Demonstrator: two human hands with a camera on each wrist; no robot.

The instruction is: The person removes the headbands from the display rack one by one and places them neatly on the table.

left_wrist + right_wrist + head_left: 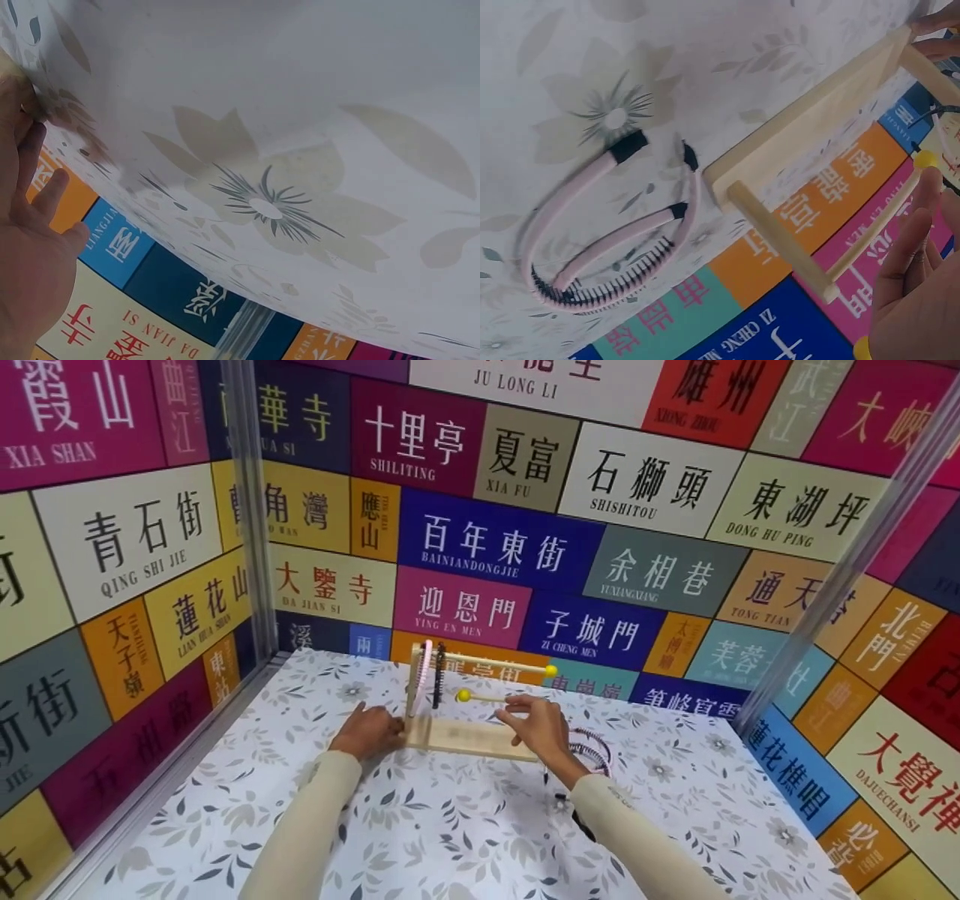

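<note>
**Two hands at the wooden stand**

We find a wooden stand [472, 739] lying base-down on a flower-patterned table [420, 817], a post rising from each end. The left hand [367, 733] is at the stand's left end, bent fingers touching it; grip or mere rest, we cannot tell. The right hand [544, 727] is over the stand's right end, fingers bent beside the lower rod [487, 698]; we cannot tell whether they pinch it.

Both rods are yellow-balled: the lower one's ball points toward the stand's left end, the upper rod [487, 660]'s toward its right. From the upper rod, near the left post, hang a pink strip [426, 675] and a dark one [438, 679]; one band or two, unclear.

Just beyond the stand's right end we note pink, black-tipped headbands [626, 236], overlapping. Behind the stand: a lettered wall [495, 547].
</note>
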